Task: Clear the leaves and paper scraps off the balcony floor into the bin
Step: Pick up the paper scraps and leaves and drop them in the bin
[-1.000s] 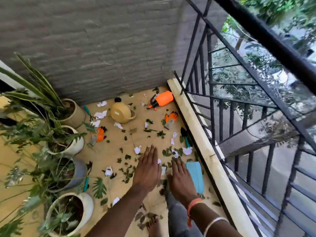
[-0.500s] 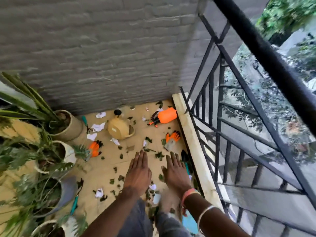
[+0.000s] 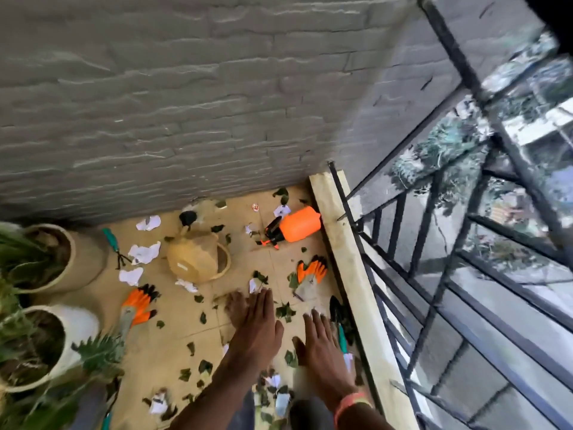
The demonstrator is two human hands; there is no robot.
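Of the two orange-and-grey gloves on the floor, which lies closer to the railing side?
The glove beside the pale kerb, just below the orange sprayer. The other glove lies across the floor by the white plant pot.

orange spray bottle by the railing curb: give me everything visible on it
The orange spray bottle lies on its side on the tan floor tiles, in the far corner near the grey wall. It looks like smooth plastic: an orange body with a black pump head and an orange trigger or nozzle tip pointing away from the curb. Its base sits against or very close to the pale curb. Leaves and white paper scraps lie around it. Neither hand touches it.
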